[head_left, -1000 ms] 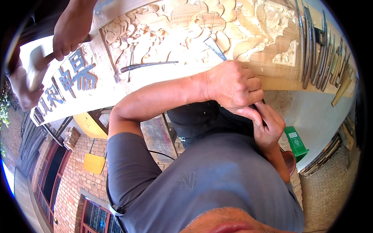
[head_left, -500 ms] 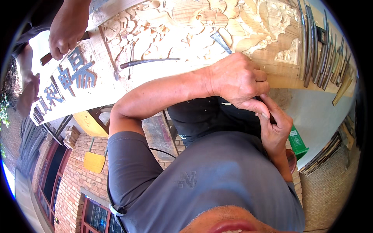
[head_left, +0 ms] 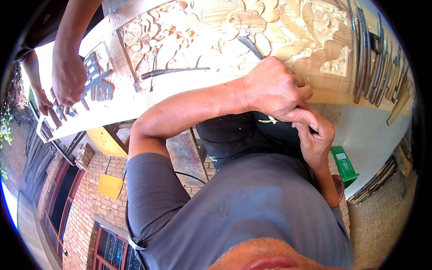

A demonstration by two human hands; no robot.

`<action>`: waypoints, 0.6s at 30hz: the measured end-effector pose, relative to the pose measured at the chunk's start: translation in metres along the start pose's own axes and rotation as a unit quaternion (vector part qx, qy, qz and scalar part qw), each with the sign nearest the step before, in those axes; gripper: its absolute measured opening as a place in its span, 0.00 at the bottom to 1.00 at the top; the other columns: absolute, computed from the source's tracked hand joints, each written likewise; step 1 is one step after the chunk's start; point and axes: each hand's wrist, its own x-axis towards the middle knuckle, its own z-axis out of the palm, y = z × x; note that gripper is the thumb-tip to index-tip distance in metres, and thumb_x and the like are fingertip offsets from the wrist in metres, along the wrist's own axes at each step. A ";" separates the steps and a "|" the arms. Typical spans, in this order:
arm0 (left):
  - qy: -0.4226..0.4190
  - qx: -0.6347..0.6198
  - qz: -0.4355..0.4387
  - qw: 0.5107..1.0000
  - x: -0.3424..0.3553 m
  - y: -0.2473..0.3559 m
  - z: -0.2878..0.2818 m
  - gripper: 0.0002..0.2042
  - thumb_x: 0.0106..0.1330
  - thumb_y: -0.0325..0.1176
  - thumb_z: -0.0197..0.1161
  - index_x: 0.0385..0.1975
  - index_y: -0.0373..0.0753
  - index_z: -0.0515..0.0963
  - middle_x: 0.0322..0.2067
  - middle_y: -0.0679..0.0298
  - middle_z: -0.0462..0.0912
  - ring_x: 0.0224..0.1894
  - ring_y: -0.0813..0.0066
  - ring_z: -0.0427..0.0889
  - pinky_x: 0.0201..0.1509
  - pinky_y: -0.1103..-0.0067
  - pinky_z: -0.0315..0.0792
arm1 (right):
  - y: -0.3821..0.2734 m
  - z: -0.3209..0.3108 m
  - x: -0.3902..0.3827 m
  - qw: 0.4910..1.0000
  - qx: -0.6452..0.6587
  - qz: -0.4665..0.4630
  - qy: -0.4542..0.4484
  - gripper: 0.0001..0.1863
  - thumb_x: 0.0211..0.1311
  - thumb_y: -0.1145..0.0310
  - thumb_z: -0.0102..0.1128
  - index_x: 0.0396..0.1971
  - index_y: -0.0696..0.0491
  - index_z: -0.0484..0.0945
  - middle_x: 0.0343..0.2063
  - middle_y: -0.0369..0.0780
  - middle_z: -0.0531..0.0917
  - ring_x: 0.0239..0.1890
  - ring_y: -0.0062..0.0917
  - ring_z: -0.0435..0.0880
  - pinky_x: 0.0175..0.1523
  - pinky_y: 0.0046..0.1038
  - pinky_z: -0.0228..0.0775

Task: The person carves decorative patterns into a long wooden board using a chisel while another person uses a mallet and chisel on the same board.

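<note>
A chisel (head_left: 250, 47) with a flat, flared metal blade sticks out of my left hand (head_left: 280, 87), which is closed around it over the front edge of the bench. The blade points away and to the left, above a carved wooden panel (head_left: 216, 20) with leaf and petal relief. My right hand (head_left: 317, 137) sits just below and to the right, fingers closed against my left thumb at the tool's handle end. Both hands mostly hide the handle. Left of them a slim dark-handled carving tool (head_left: 173, 72) lies along the panel's lower edge.
At the right end of the bench lies a row of chisels and gouges (head_left: 375, 58). A co-worker's hands (head_left: 67, 83) work over dark cut-out characters (head_left: 101, 85) at the far left. Below stand a yellow chair (head_left: 110, 186) and a green bin (head_left: 344, 164).
The chisel blade has shifted slightly left, and both my hands have moved a little. The co-worker's hands have come down and closer together over the dark cut-outs.
</note>
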 end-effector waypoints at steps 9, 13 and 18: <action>0.040 -0.041 0.116 0.992 -0.004 0.000 0.002 0.30 0.63 0.68 0.74 0.26 0.45 0.77 0.27 0.67 0.76 0.26 0.66 0.81 0.25 0.69 0.74 | -0.002 -0.003 -0.008 0.979 -0.137 -0.141 0.049 0.20 0.66 0.85 0.73 0.58 0.60 0.90 0.27 0.43 0.83 0.26 0.28 0.82 0.33 0.29 0.75; 0.031 -0.069 0.069 0.995 -0.001 -0.003 -0.002 0.30 0.63 0.68 0.75 0.26 0.43 0.78 0.23 0.67 0.75 0.23 0.64 0.80 0.23 0.68 0.73 | -0.010 -0.008 -0.003 0.989 -0.126 -0.081 0.012 0.20 0.69 0.85 0.72 0.60 0.62 0.88 0.33 0.45 0.87 0.33 0.25 0.86 0.40 0.27 0.78; 0.042 -0.072 0.057 0.995 0.000 -0.003 -0.003 0.31 0.63 0.68 0.75 0.24 0.44 0.77 0.21 0.66 0.75 0.21 0.63 0.81 0.21 0.66 0.72 | -0.010 -0.008 -0.004 0.997 -0.064 -0.031 0.006 0.21 0.71 0.82 0.71 0.62 0.63 0.87 0.49 0.48 0.94 0.45 0.28 0.93 0.52 0.27 0.82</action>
